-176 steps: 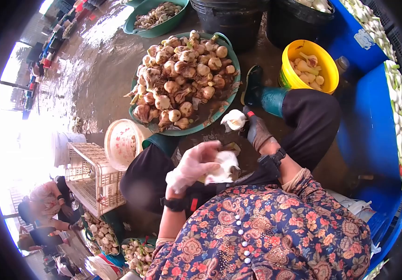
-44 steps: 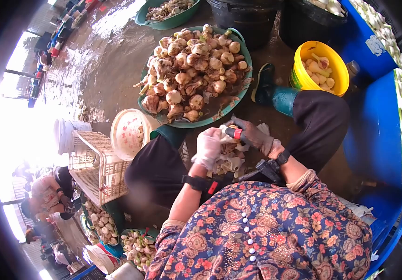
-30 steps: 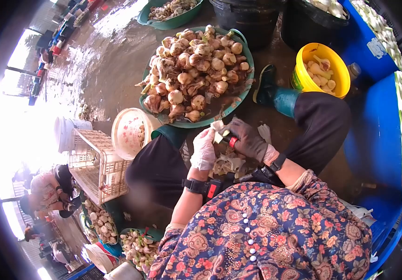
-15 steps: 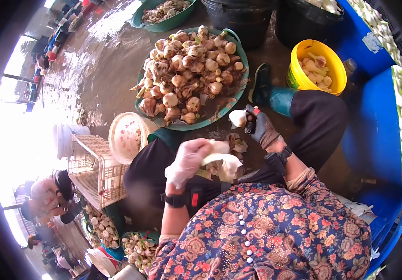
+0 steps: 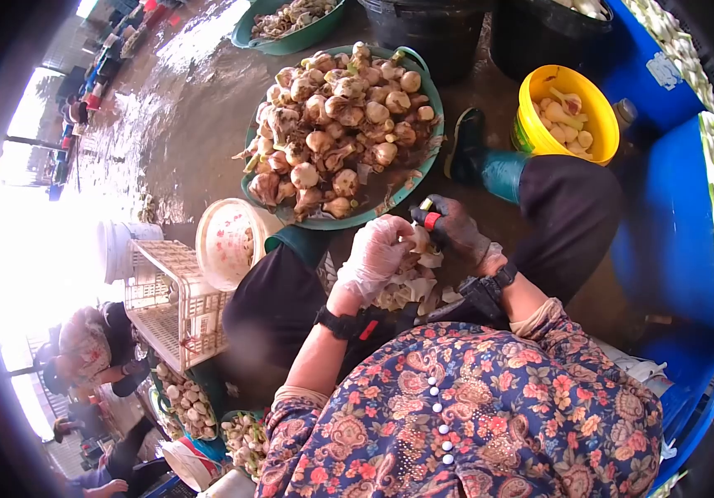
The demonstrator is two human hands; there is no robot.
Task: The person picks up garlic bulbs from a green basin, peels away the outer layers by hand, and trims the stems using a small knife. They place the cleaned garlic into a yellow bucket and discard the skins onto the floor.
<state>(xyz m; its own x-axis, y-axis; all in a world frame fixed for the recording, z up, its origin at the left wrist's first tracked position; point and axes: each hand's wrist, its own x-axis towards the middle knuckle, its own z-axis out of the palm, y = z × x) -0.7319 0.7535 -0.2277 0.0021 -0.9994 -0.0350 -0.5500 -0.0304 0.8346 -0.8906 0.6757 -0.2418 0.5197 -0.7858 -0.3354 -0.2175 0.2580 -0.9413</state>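
Note:
Between my knees, my left hand (image 5: 376, 253), in a thin clear glove, pinches at the pale skin of a garlic bulb (image 5: 420, 241). My right hand (image 5: 455, 228), in a dark glove with a red band on one finger, is closed round the same bulb, and a green stem end shows above its fingers. The hands nearly touch. Loose peelings (image 5: 406, 290) lie below them. Just beyond, a green basin (image 5: 430, 178) is heaped with unpeeled garlic (image 5: 336, 124).
A yellow bucket (image 5: 524, 116) with peeled garlic stands beyond my right boot. A white bucket (image 5: 228, 245) and a plastic crate (image 5: 153, 311) are at left. Blue bins (image 5: 664, 224) line the right side. Another person (image 5: 95, 353) sits at lower left.
My left hand has moved right, to beside my right hand. The peel it held is gone from its fingers. My right hand has turned inward round the bulb.

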